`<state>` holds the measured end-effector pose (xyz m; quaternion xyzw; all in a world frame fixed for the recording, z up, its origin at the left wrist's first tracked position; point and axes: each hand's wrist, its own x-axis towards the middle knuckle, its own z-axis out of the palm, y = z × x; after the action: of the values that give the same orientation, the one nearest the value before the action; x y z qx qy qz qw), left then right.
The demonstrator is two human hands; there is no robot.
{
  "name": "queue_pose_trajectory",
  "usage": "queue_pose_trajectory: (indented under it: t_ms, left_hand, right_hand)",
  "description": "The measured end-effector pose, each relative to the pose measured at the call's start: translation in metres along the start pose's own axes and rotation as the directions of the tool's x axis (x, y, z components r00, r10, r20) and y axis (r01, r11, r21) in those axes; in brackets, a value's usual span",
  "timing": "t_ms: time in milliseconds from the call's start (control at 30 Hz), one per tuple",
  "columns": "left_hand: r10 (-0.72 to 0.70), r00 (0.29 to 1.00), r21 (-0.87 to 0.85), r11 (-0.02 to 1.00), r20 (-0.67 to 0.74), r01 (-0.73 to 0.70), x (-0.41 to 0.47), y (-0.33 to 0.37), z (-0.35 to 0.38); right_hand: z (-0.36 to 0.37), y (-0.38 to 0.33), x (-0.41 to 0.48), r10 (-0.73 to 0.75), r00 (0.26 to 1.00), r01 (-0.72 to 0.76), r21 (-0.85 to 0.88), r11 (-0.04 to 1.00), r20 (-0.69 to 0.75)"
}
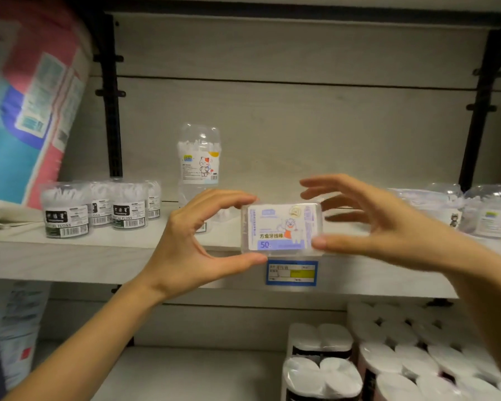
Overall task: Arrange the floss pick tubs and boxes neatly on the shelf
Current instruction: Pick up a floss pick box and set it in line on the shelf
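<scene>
Head view: left hand (194, 241) grip is clamped on the box (281, 227), thumb under its lower left corner, forefinger curled over its top left corner. Right hand (379, 224) touches the box's lower right corner with the thumb tip only; its other fingers are spread apart behind and above the box, so that grip is not closed on it. Both forearms reach up from below.

Box: clear, flat, rectangular, label facing the camera. Label is white and lilac with a cartoon cat, Chinese text and "50" at lower left. It is held at the front edge of the shelf (99, 256), just above a blue price tag (291, 272) fixed to the shelf lip.

Behind the left hand, a tall clear tub (198, 156) with a cat label stands upright, apparently stacked on another. Left on the shelf: a cluster of short tubs (99, 206) with black labels reading "DENTAL FLOSS". Far right: more clear tubs (472, 211), blurred. Paper rolls (388, 351) sit on the level below.
</scene>
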<state>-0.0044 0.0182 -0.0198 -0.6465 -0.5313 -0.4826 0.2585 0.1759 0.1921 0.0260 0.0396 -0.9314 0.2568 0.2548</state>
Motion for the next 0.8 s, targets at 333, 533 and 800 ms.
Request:
queue_pose_trajectory:
  t_ms: [333, 533, 800]
  left_hand:
    - [-0.048, 0.998, -0.065, 0.997, 0.051, 0.052, 0.009, 0.011, 0.047]
    - [-0.190, 0.981, -0.193, 0.962, 0.039, 0.194, 0.056, 0.050, 0.124]
    - [-0.496, 0.863, -0.330, 0.801, 0.101, 0.499, 0.115, 0.060, 0.225]
  right_hand:
    - [0.003, 0.039, -0.046, -0.192, 0.961, 0.092, -0.421, 0.903, -0.201]
    - [-0.060, 0.078, -0.086, -0.050, 0.951, -0.031, -0.256, 0.966, -0.305]
    - [-0.135, 0.140, -0.101, 0.155, 0.933, -0.164, 0.001, 0.987, -0.324]
